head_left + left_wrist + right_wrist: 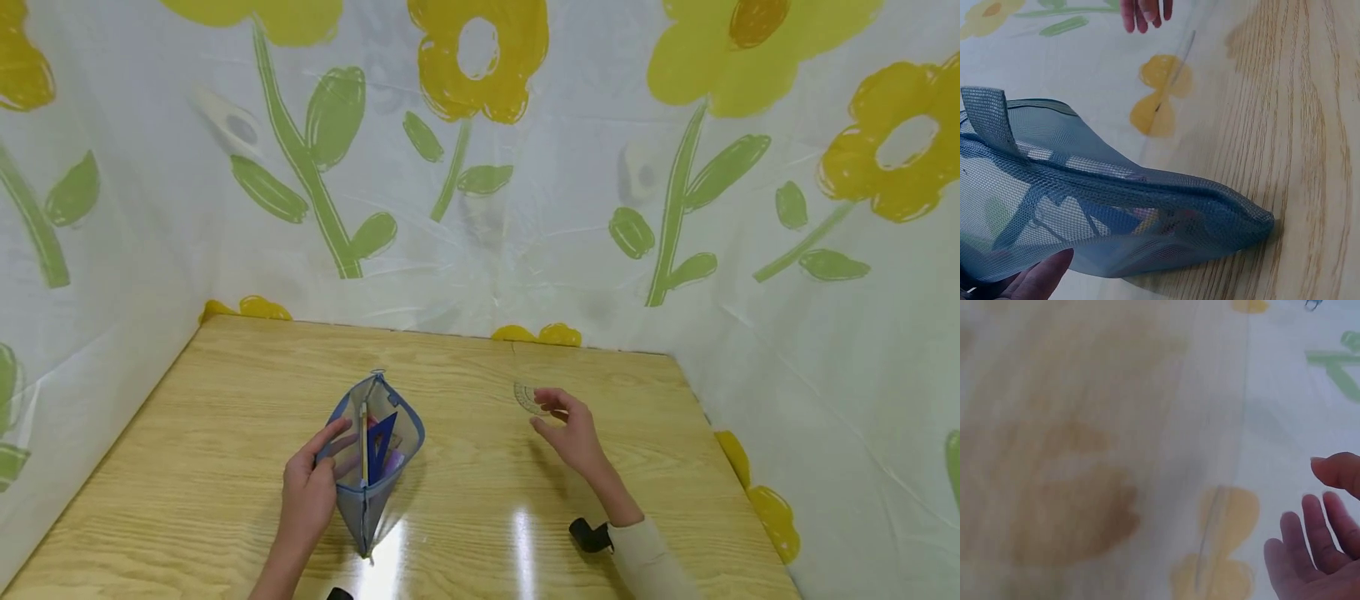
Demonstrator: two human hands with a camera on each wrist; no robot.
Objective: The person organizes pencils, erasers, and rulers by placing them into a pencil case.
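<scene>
A blue-grey mesh pencil case (363,515) is tilted over the left middle of the table, its zip mouth spread wide. My left hand (309,483) grips its left side; in the left wrist view a thumb (1047,275) lies against the mesh. Inside the case are a blue set square (380,446), a long pale pencil-like stick (364,446) and pinkish things that are hard to make out. To the right, my right hand (573,433) hovers with loosely bent fingers and nothing between them. A clear protractor (522,397) shows just beyond its fingertips, partly hidden by them.
The wood-grain table (247,400) is enclosed at the back and sides by a white cloth (555,250) printed with yellow flowers. A black wrist device (588,536) sits by the right sleeve (648,558).
</scene>
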